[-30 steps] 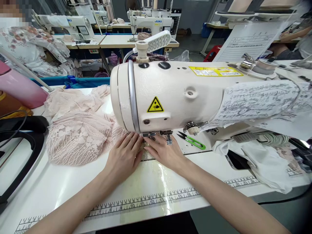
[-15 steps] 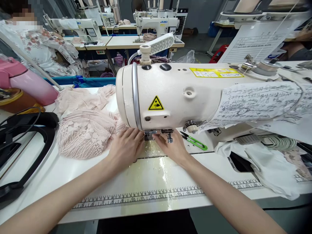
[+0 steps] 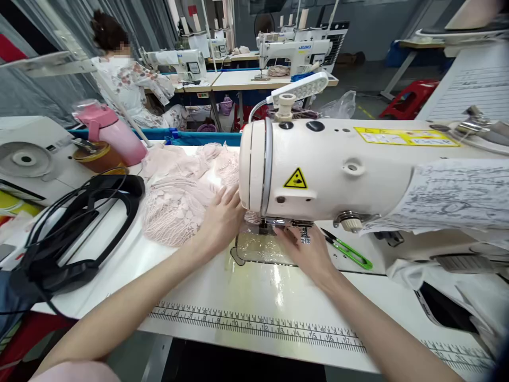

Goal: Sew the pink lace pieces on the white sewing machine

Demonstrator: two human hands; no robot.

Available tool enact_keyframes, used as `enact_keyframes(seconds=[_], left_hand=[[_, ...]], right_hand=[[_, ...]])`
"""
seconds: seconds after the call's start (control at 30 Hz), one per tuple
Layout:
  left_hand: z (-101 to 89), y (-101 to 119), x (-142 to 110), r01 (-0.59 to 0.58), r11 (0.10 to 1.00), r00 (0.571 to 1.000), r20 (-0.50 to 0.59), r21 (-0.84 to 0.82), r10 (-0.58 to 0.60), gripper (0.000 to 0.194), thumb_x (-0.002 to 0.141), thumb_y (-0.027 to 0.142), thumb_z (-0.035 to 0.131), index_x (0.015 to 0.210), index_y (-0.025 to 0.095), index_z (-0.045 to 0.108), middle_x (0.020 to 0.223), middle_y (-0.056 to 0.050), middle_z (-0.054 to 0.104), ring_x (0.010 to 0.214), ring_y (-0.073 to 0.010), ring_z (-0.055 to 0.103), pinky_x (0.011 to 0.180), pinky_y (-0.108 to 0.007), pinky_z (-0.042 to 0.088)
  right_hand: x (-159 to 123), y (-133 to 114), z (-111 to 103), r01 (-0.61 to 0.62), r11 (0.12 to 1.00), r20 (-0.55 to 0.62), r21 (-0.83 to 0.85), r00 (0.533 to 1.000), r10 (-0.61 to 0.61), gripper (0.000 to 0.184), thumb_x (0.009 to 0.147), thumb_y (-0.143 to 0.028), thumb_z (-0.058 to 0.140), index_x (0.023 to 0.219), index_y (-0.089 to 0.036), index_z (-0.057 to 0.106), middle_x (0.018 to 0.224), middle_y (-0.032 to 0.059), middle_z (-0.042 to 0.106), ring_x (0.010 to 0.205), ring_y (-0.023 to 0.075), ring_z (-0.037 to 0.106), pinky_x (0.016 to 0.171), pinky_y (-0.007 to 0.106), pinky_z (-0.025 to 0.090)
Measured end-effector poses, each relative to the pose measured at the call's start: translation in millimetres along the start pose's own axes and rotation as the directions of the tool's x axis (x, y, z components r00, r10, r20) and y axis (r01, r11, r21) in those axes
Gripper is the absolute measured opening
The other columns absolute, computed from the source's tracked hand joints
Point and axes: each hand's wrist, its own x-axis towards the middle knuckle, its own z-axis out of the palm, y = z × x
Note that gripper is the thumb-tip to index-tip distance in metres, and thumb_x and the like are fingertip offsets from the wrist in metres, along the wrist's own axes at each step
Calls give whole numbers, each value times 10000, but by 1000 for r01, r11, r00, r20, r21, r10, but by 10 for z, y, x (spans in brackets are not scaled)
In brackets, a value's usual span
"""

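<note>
Pale pink lace fabric (image 3: 175,207) lies bunched left of the sewing machine (image 3: 310,164), with part of it running behind the needle area. My left hand (image 3: 222,220) rests at the fabric's right edge, palm down, fingers stretched forward and apart beside the machine head. My right hand (image 3: 308,252) is right of the presser foot (image 3: 263,227), its thumb and fingers extended toward it on the machine bed. Metal parts under the head partly cover those fingers, and I see nothing held in them. Green thread snips (image 3: 350,250) lie just right of my right hand.
A black frame with cables (image 3: 115,233), a pink bottle (image 3: 119,138) and a brown jar (image 3: 97,156) stand left. A phone (image 3: 445,307) and white cloth (image 3: 409,273) lie right. A printed ruler (image 3: 254,324) runs along the front edge. A person (image 3: 123,85) sits beyond.
The view has swung left, so everything sits further right in it. My left hand has moved away from the needle, back and left onto the lace fabric. My right hand stays by the presser foot.
</note>
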Motion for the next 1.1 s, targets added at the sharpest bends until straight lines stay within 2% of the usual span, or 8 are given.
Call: enact_keyframes(seconds=[0.1, 0.2, 0.47, 0.53, 0.6, 0.73, 0.87, 1.1], left_hand=[[-206, -124, -463, 197, 951, 980, -49, 236, -191, 482, 989, 281, 407, 1442, 117, 395, 1513, -181, 403, 1432, -365, 312, 1150, -591, 288], [-339, -283, -820, 359, 888, 932, -62, 287, -357, 624, 965, 381, 458, 1482, 64, 313, 1516, -216, 385, 1368, -381, 410, 1062, -544, 421], [-629, -195, -990, 475, 874, 866, -122, -103, -485, 295, 1004, 300, 396, 974, 191, 668, 993, -67, 729, 958, -216, 668, 839, -377, 568], [-683, -12, -943, 423, 888, 901, -22, -180, -434, 344, 1014, 297, 378, 842, 198, 659, 786, -34, 713, 785, -176, 681, 737, -325, 589], [-698, 197, -876, 235, 917, 962, 209, -322, -174, 318, 1014, 259, 372, 946, 225, 681, 897, -28, 737, 921, -168, 689, 904, -354, 566], [-604, 535, -749, -61, 830, 869, 380, -554, 318, 264, 988, 307, 445, 1141, 279, 658, 1225, -22, 681, 1196, -181, 598, 1177, -419, 344], [-373, 669, -710, -101, 925, 941, 265, -367, 209, 345, 956, 348, 495, 1233, 178, 612, 1285, -111, 639, 1190, -251, 594, 969, -395, 541], [-121, 608, -672, -232, 973, 967, 114, 9, 229, 274, 957, 206, 457, 1102, 92, 659, 1223, -138, 677, 1108, -279, 648, 993, -473, 517]], right_hand=[[4, 15, 15, -63, 998, 73, 17, 995, 62, 348, 938, -465, 505, 867, -206, 727, 791, 67, 721, 624, 236, 670, 575, 365, 518], [5, 32, 44, -69, 997, 66, 47, 996, 66, 343, 935, -458, 506, 909, -207, 739, 813, 63, 729, 638, 223, 678, 588, 351, 524], [7, 5, 30, -24, 995, -14, 93, 1000, 26, 315, 934, -440, 521, 934, -226, 752, 991, 69, 744, 799, 238, 707, 717, 368, 548], [11, 12, 35, -3, 996, -6, 92, 1000, 4, 301, 935, -428, 525, 918, -231, 752, 971, 64, 747, 737, 227, 703, 671, 361, 548], [12, 22, 43, 28, 997, -7, 78, 1000, -28, 269, 932, -399, 538, 923, -233, 749, 962, 60, 750, 742, 229, 705, 677, 363, 551], [-4, 36, 42, 118, 993, -32, 0, 992, -118, 215, 934, -304, 542, 999, -227, 732, 937, 58, 761, 829, 243, 709, 758, 378, 542], [-39, 42, 11, 291, 957, 32, 12, 956, -291, 377, 900, -57, 422, 1115, -231, 678, 997, 30, 757, 824, 178, 690, 777, 332, 521], [-67, 44, 6, 580, 814, 105, 31, 808, -580, 372, 798, 46, 414, 858, -213, 675, 926, -12, 742, 997, 154, 632, 749, 286, 478]])
